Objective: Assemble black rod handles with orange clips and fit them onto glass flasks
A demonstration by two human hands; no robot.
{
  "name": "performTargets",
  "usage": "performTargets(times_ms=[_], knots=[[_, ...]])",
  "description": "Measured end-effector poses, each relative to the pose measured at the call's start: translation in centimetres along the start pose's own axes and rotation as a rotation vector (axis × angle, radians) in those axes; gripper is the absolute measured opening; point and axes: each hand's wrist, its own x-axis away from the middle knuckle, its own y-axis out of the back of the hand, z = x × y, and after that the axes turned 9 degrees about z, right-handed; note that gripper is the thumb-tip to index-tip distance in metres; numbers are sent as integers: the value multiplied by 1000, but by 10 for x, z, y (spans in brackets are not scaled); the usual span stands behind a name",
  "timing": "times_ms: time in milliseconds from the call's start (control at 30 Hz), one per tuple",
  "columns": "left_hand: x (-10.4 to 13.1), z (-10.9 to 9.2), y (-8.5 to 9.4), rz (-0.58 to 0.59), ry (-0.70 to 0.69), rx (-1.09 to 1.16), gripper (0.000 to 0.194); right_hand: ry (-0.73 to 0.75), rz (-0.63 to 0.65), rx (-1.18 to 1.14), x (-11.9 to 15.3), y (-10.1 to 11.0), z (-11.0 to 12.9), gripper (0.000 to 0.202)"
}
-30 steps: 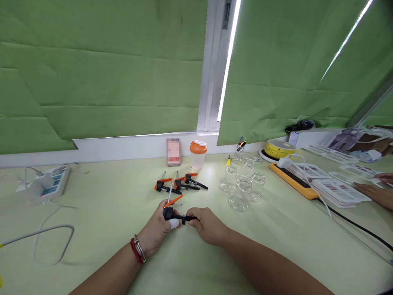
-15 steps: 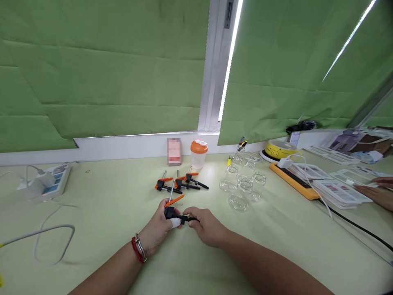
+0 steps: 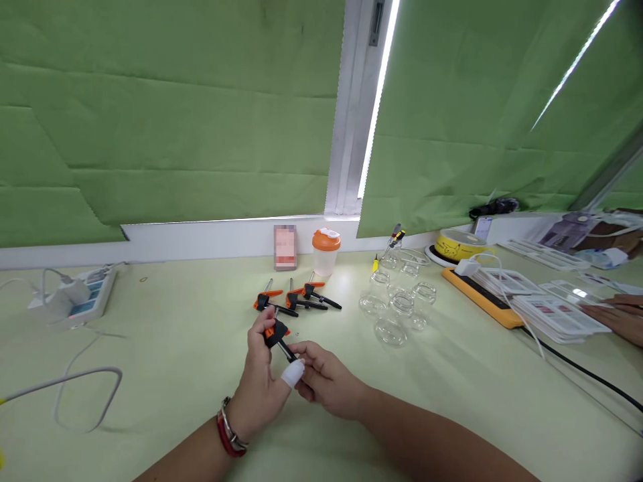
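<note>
A black and orange clamp-like tool (image 3: 276, 335) is held between both hands above the table. My left hand (image 3: 264, 385) is wrapped round its thick end, with a white cover on the thumb. The fingers of my right hand (image 3: 329, 378) pinch the thin black end, whose tip they hide. Behind the hands lie three similar tools: one on the left (image 3: 271, 303), one in the middle (image 3: 305, 303) and one on the right (image 3: 319, 293). A tiny metal piece (image 3: 297, 333) rests just beyond my right hand.
Several clear glass vessels (image 3: 390, 331) stand right of centre. An orange-lidded cup (image 3: 325, 258) and a phone (image 3: 285, 248) are at the back. Power strips sit left (image 3: 95, 294) and right (image 3: 482, 298). Another person's hand (image 3: 615, 318) touches white trays (image 3: 557, 313).
My left hand has turned and opened its grip somewhat, tilting the tool so that its thin end points down toward me. The right hand's fingers have shifted slightly left and down.
</note>
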Motion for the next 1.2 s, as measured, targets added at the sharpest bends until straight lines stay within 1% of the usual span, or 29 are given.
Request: performTargets(times_ms=[67, 133, 200, 267, 400, 533, 700, 933, 1200], knots=[[0, -2, 1, 43, -54, -145, 72, -16, 8, -133, -1, -1, 1, 40], [-1, -3, 4, 74, -107, -303, 78, -45, 8, -239, -1, -1, 2, 41], [-2, -3, 7, 107, -143, -447, 84, -51, 20, -292, -1, 0, 1, 42], [-3, 0, 9, 152, -150, -552, 96, -22, 42, -293, -1, 2, -1, 43], [-3, 5, 10, 265, -150, -659, 121, 54, 61, -288, -1, 4, 1, 44], [-3, 6, 6, 306, -124, -736, 133, 57, 62, -322, -1, 4, 4, 39], [-1, 7, 2, 327, -103, -777, 134, 51, 39, -370, -2, 3, 0, 34], [2, 5, -1, 334, -102, -791, 133, 23, 52, -388, -2, 2, -5, 38], [3, 4, -2, 304, -107, -811, 111, -12, 30, -369, -3, 3, -7, 36]])
